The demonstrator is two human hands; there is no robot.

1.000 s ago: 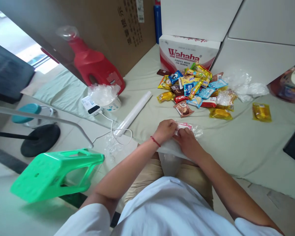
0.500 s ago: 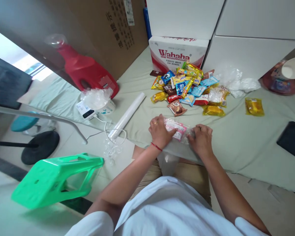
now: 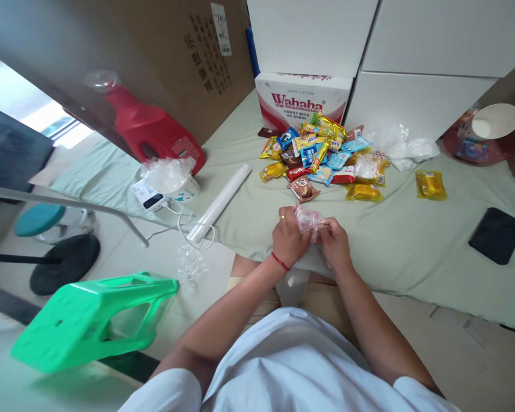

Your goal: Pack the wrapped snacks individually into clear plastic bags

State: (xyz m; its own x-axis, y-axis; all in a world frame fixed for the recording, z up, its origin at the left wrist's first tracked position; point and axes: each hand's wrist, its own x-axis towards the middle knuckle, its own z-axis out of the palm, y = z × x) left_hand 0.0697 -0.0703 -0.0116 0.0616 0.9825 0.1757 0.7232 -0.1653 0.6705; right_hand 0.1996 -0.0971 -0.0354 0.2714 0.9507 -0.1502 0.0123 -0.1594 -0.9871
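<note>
Between my hands, close to the near edge of the cloth-covered surface, is a pink and white packet in clear plastic wrap. My left hand is closed on its left side, a ring and a red cord showing on that arm. The fingers of my right hand pinch the wrap's right end. Just beyond them lies a brown snack packet, at the front of a pile of small snack packets in yellow, blue, red and brown. The print on the held packet is too blurred to read.
Left of my hands lies a white roll, near a red jug and a tub with crumpled plastic. A Wahaba-like carton stands behind the pile. A yellow packet and a black pouch lie right. A green stool is below left.
My right hand has moved left, close to my left hand. The clear wrap, stretched out to the right before, is now gathered tightly around the pink packet. The view has shifted slightly.
</note>
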